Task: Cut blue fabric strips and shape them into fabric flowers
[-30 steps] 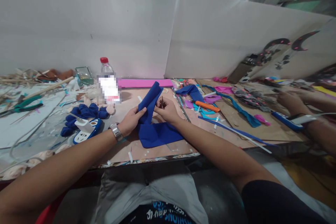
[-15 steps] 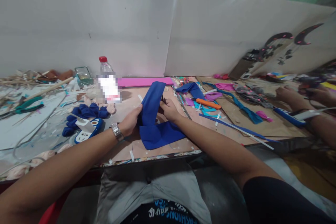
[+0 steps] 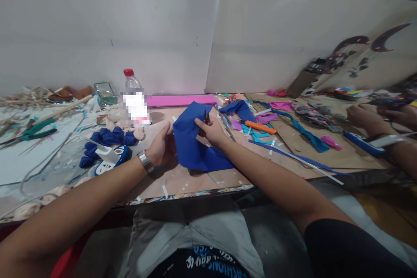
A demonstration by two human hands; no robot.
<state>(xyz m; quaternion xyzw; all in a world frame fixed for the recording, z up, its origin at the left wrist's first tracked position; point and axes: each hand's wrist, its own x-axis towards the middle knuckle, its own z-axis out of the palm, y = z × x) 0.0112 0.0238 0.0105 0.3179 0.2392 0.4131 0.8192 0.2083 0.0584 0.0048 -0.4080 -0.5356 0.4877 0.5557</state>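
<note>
A blue strip of fabric or paper (image 3: 188, 139) stands bent over the table in front of me, its lower part stretching right under my right forearm. My right hand (image 3: 212, 130) pinches its upper part, with small dark-bladed scissors (image 3: 206, 116) poking up from the fingers. Beside the strip's left edge is my left hand (image 3: 161, 147), fingers apart and thumb raised; whether its hidden fingertips touch the strip cannot be made out. A metal watch is on the left wrist.
At left lie a power strip (image 3: 112, 160), a dark blue bunch (image 3: 110, 138), green-handled pliers (image 3: 37, 130) and a bottle (image 3: 133, 106). Right of my hands are an orange cutter (image 3: 260, 127) and coloured strips. Another person's hands (image 3: 368, 117) work at far right.
The upright part of the blue strip has folded over and widened. My left hand has moved off its edge and opened, while my right hand now grips its upper part.
</note>
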